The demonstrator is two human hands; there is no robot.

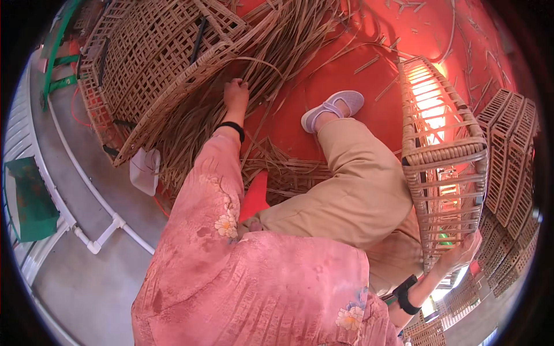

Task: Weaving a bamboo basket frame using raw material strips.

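My left hand point(236, 97) reaches into a pile of long brown rattan strips point(277, 49). Its fingers are curled, and what they hold, if anything, is hidden. At my right side stands a narrow woven wicker basket point(444, 155) with an open lattice and a thick wrapped rim. My right hand point(468, 249) grips its near lower end, with the fingers partly behind the frame. Beside my left hand, a large wicker basket point(156, 57) with a checkered weave leans over part of the strips.
Loose strip ends point(369, 63) litter the red floor point(288, 127). Several wicker baskets point(508, 155) are stacked at the far right. On the left are a white container point(145, 171), white pipes point(95, 245) and a green bag point(32, 199). My leg point(358, 167) stretches between the strips and the narrow basket.
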